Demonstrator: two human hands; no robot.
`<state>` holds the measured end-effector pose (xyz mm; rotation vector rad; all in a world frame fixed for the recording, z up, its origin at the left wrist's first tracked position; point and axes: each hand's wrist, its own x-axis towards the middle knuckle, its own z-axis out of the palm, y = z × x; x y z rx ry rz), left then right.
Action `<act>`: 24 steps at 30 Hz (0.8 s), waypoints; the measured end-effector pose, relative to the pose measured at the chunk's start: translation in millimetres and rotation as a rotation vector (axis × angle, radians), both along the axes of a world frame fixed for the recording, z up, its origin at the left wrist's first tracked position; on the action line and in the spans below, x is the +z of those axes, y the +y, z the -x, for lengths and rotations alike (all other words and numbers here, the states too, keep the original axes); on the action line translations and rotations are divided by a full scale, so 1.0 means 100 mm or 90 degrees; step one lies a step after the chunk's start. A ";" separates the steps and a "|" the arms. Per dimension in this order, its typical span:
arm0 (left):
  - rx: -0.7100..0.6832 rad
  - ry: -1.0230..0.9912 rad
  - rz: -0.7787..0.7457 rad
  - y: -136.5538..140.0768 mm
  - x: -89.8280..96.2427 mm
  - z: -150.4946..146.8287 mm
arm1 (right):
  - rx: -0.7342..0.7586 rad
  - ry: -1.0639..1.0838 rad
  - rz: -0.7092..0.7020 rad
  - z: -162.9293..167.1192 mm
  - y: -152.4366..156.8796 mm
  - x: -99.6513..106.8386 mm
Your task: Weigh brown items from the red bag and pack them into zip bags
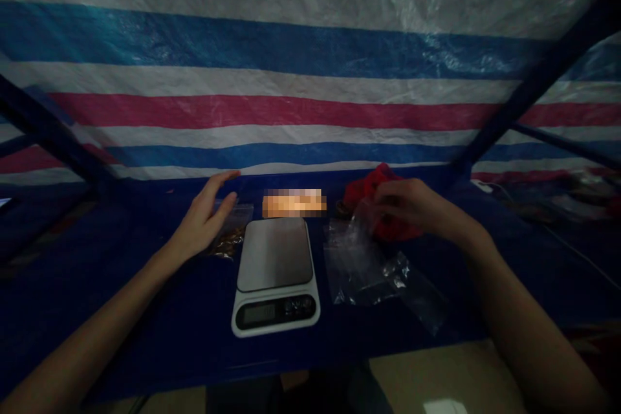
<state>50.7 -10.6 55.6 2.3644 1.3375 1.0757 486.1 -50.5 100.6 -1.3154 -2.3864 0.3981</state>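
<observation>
While left hand [200,221] spreads empty, right hand [407,202], grip unclear, overlaps crumpled red bundle [359,187].

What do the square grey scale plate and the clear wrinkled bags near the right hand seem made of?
Square grey scale plate: probably metal, satin finish, given its dull sheen. Clear wrinkled bags: likely glossy plastic, see-through with bright highlights.

Nothing readable; scale display [259,314] too dim
</observation>
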 end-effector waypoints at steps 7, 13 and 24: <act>-0.246 0.042 0.044 -0.29 0.34 -0.78 | 0.032 0.021 -0.256 0.63 -0.17 0.32; -0.278 -0.085 0.040 -0.52 0.24 -1.09 | 0.036 0.002 -0.409 1.16 -0.35 -0.14; -0.197 0.089 -0.328 -0.58 -0.06 -0.79 | 0.119 0.183 -0.368 1.23 -0.39 -0.63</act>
